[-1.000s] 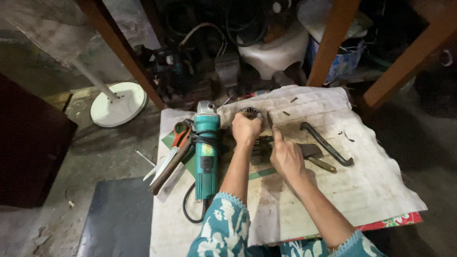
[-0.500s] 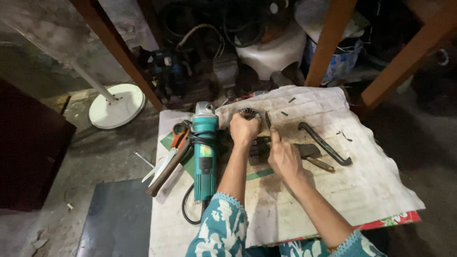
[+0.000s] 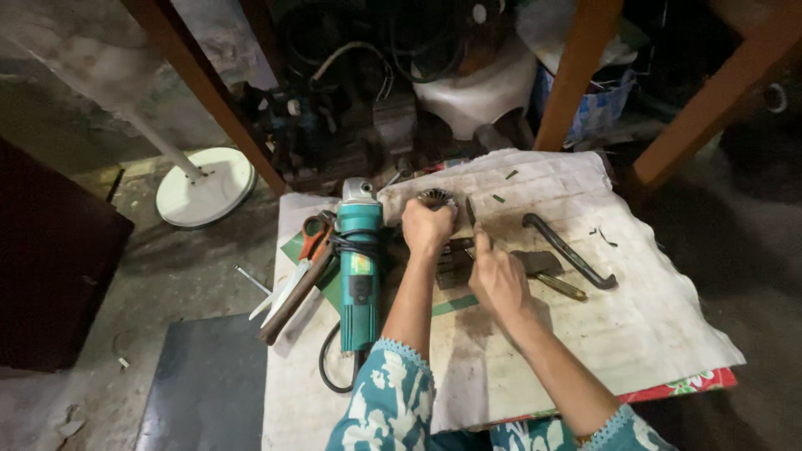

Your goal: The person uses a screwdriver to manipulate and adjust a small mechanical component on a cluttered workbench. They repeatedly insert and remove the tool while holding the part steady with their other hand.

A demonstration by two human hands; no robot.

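Note:
My left hand (image 3: 426,227) is closed around a round dark metal part (image 3: 436,199) with ridged edges, held over the dirty white sheet (image 3: 635,334). My right hand (image 3: 493,280) grips a thin screwdriver-like tool (image 3: 470,214) whose tip points toward that part. Under both hands lies a small dark metal piece (image 3: 449,260). A teal angle grinder (image 3: 359,267) with a black cord lies just left of my left forearm.
Orange-handled scissors (image 3: 311,242) and a wooden-handled tool (image 3: 292,296) lie left of the grinder. A bent black bar (image 3: 568,250) and a hammer-like tool (image 3: 547,271) rest to the right. A white fan base (image 3: 205,185), wooden legs and cluttered machinery stand behind.
My right hand has shifted slightly up and left with the thin tool, closer to the round part. My left hand stays on the part.

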